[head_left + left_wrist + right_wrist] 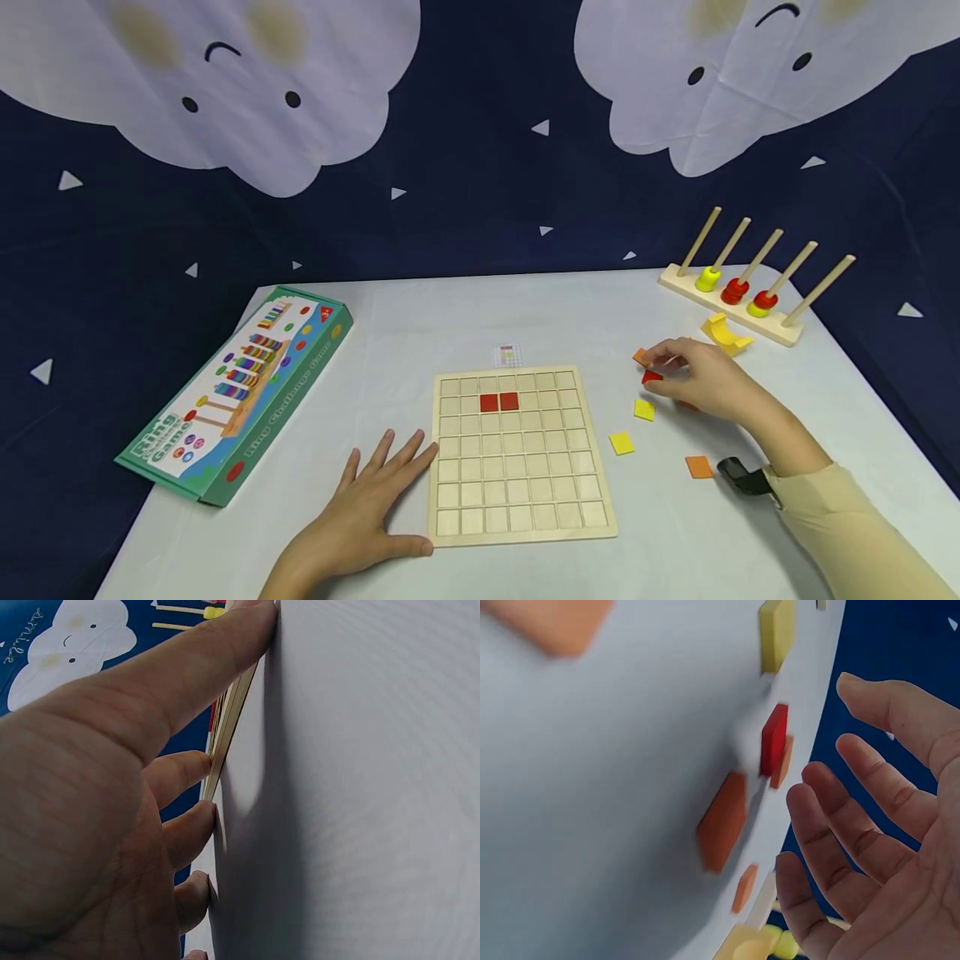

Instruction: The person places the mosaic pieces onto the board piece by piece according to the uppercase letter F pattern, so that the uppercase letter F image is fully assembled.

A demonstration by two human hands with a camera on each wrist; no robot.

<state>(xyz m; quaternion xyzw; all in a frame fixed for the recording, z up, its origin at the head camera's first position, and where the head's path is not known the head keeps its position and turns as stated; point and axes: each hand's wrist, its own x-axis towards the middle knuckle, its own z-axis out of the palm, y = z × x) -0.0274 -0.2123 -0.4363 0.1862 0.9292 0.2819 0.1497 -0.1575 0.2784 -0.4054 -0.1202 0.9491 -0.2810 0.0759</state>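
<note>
A wooden grid board [525, 540] lies on the table, with two red square tiles [509, 402] side by side in its upper rows. My left hand [360, 508] rests along the board's left edge, fingers spread, thumb by the lower corner. Out to the right, my right hand [705, 379] hovers over loose tiles, its fingers slightly bent and nothing between them. Nearest its fingertips are a red tile [774, 741] and an orange tile [640, 357]. Another orange tile [724, 821] lies under the palm, partly hidden in the head view. Two yellow tiles [622, 442] lie closer to the board.
A pattern card [507, 356] lies behind the board. On the left is a green game box [240, 392]. A peg stand [731, 304] with red and yellow rings stands at the back right, a yellow curved piece [724, 333] before it. One orange tile [699, 467] lies near the right wrist.
</note>
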